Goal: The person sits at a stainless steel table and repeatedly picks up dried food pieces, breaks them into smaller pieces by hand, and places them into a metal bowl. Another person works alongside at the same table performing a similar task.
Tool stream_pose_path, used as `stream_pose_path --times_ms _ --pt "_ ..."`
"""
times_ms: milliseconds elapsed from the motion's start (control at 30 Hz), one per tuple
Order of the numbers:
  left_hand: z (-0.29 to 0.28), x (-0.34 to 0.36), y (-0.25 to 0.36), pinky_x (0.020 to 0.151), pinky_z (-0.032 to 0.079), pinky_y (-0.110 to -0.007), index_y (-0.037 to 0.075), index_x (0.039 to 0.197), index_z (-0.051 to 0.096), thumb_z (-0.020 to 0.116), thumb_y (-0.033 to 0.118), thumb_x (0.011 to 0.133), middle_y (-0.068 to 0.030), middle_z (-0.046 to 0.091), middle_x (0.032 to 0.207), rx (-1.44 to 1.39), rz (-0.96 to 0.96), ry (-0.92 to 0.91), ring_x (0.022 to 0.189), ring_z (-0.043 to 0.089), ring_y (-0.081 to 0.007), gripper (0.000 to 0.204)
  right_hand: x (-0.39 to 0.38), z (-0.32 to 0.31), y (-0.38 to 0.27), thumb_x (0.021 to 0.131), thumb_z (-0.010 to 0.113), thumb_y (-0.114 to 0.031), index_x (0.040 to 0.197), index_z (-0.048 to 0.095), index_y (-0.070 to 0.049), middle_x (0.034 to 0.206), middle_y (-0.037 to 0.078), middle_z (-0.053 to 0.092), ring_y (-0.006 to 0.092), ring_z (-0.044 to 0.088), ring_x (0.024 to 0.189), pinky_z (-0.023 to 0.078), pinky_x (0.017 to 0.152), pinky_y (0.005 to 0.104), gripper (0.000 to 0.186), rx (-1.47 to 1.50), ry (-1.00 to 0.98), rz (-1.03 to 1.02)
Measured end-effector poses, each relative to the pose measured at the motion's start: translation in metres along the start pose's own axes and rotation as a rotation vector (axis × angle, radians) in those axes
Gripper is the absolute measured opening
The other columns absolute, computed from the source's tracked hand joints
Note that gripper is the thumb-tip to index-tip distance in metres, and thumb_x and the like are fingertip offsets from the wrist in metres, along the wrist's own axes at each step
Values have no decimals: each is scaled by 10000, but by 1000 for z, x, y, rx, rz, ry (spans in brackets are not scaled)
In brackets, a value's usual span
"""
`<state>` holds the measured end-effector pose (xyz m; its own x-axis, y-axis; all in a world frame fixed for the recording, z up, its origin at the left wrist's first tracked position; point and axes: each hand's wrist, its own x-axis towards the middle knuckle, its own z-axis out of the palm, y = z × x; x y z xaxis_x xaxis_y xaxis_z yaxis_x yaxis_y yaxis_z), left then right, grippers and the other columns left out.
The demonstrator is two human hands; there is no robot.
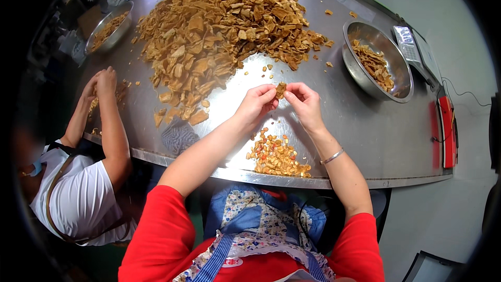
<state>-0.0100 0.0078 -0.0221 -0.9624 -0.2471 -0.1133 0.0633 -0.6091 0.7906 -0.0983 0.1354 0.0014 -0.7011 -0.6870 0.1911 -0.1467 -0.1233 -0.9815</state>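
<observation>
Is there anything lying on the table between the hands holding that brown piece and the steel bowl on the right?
Nothing visible: both hands pinch the brown piece, and the bare steel table runs unbroken to the steel bowl.

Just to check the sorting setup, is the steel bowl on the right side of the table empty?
No, the steel bowl holds a small heap of brown snack pieces.

The person wears a red shirt (pixel 156 230) with short sleeves, a flowered apron (pixel 250 219) with blue checked straps, and a thin silver bracelet (pixel 332 156) on the right wrist.
</observation>
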Motion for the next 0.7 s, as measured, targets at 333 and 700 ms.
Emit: stream_pose_path --times_ms 333,700 --pt "19 -7 2 612 446 -216 -11 940 564 564 51 799 -22 580 788 680 345 238 668 531 -88 154 -3 1 -1 740 598 -86 788 602 22 697 64 609 89 552 572 447 539 240 119 -300 119 -3" --pt "20 -10 3 643 482 -230 -62 921 595 574 61 799 -87 627 805 634 306 205 720 591 -122 175 -9 8 -6 727 602 -67 754 593 11 683 86 588 132 554 558 443 520 252 83 -369 119 -149"
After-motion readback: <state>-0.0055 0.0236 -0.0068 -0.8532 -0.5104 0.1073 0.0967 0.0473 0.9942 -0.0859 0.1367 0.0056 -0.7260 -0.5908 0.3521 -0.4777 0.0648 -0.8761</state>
